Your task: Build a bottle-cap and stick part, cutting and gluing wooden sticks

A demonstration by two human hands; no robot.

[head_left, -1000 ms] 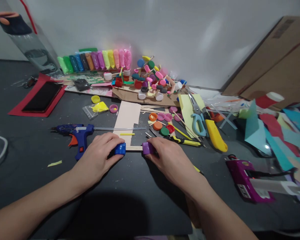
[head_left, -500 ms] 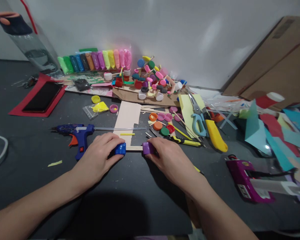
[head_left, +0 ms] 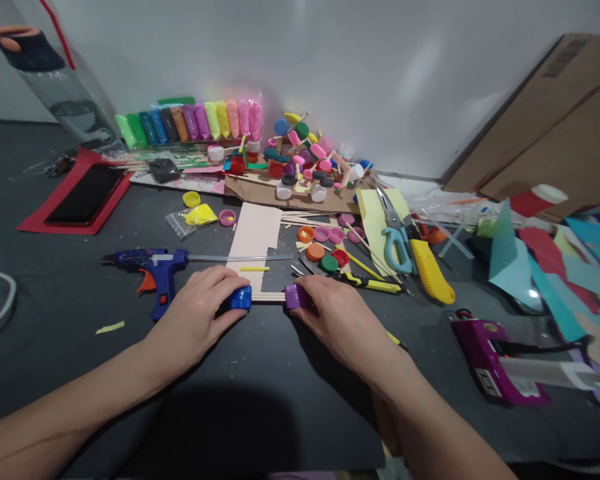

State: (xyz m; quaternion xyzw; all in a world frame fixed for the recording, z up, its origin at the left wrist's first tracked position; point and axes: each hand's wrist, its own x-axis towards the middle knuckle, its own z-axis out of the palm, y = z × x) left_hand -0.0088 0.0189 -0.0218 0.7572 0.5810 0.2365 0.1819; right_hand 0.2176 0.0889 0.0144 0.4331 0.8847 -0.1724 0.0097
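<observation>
My left hand (head_left: pixel 200 313) grips a blue bottle cap (head_left: pixel 241 297) standing on edge on the dark table (head_left: pixel 260 393). A purple bottle cap (head_left: pixel 295 296), also on edge, is gripped by my right hand (head_left: pixel 340 320). Thin wooden sticks (head_left: pixel 269 296) run between the two caps like an axle. Just behind them lies a pale cardboard strip (head_left: pixel 254 237) with a short yellow stick (head_left: pixel 255 269) on it.
A blue glue gun (head_left: pixel 153 267) lies left of my left hand, a purple glue gun (head_left: pixel 490 357) at the right. Behind are loose caps (head_left: pixel 323 243), scissors (head_left: pixel 395 233), a yellow cutter (head_left: pixel 431 270), clay packs (head_left: pixel 195 120), a phone on red card (head_left: pixel 83 193), coloured paper (head_left: pixel 545 267) and a cardboard box (head_left: pixel 555 120).
</observation>
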